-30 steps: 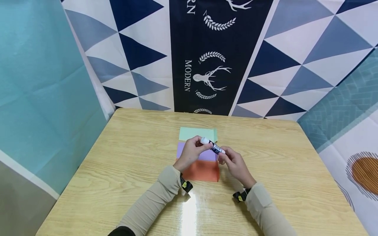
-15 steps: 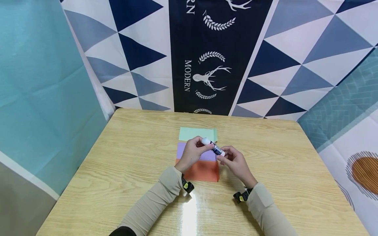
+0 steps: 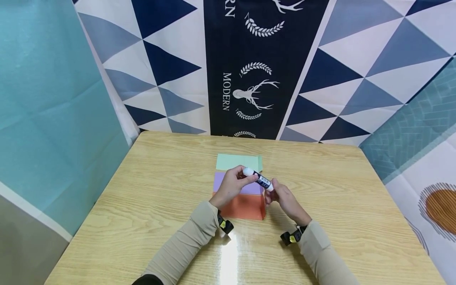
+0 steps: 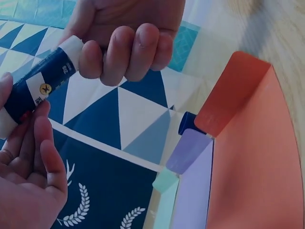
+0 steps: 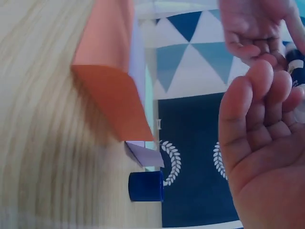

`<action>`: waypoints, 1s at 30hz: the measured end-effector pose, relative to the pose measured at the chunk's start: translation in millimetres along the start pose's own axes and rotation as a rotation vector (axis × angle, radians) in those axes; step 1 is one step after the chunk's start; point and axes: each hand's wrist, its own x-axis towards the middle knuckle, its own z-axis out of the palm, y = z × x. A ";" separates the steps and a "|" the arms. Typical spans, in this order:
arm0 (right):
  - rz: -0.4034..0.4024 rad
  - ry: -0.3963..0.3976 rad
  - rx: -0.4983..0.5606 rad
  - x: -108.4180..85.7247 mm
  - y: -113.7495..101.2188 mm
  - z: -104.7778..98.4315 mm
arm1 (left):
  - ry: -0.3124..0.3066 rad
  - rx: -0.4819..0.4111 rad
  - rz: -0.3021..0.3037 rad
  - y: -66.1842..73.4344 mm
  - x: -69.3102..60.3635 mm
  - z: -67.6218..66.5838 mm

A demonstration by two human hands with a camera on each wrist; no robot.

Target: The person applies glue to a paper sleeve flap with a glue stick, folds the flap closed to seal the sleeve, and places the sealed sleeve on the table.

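While left grip [image 3: 232, 185] and right grip [image 3: 286, 200] pinch it, glue stick [image 3: 263, 181] between, tilted.

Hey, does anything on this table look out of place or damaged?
Nothing looks spilled or torn. The one slightly odd thing is a small blue cap sitting loose on the table near the purple flap. It looks stray because it is apart from the white-and-navy tube, which it may belong to.
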 end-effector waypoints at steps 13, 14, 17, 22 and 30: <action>0.010 0.221 -0.113 0.3 1.6 4.3 | 0.058 0.012 -0.028 0.5 -2.0 -1.8; 0.005 0.214 -0.130 0.3 1.6 4.5 | 0.056 0.013 -0.031 0.6 -2.3 -1.8; -0.027 0.143 -0.169 0.2 1.5 5.2 | 0.045 0.011 -0.024 0.5 -2.1 -2.5; -0.041 0.035 -0.080 0.9 1.7 5.4 | 0.021 0.012 0.003 1.7 -1.8 -4.4; 0.017 0.198 -0.111 2.1 4.9 7.9 | 0.077 0.036 -0.012 2.0 -1.2 -5.9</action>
